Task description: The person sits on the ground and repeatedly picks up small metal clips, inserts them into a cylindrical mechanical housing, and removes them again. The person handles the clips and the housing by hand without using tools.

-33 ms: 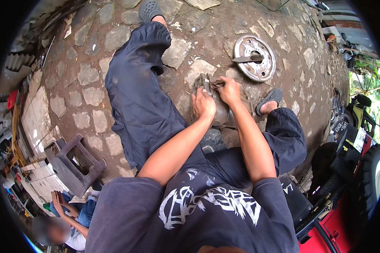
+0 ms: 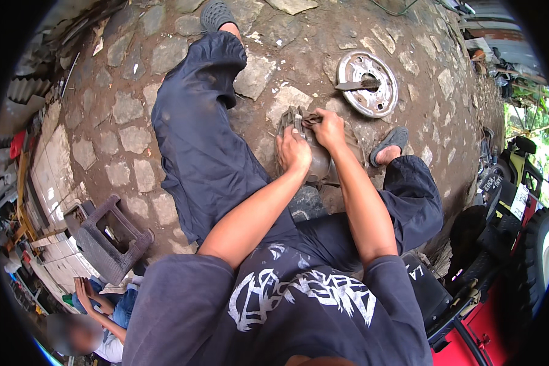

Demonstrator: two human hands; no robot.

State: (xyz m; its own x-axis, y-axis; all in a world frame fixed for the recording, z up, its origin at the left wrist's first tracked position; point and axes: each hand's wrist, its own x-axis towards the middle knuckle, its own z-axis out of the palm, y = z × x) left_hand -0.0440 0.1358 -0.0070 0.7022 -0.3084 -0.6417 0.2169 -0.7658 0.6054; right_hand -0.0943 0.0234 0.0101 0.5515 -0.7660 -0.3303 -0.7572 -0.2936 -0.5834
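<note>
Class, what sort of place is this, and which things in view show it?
Probably an open-air vehicle repair yard: a silver wheel disc lies on stone-paved ground, a grimy mechanical part sits between the person's legs, and a red vehicle stands at the right.

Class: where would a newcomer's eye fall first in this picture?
Probably the round metal disc on the stony ground, upper right of centre. Next, the left hand and right hand at a grey-brown bulky part, near the centre. Then, a red vehicle at lower right.
</note>
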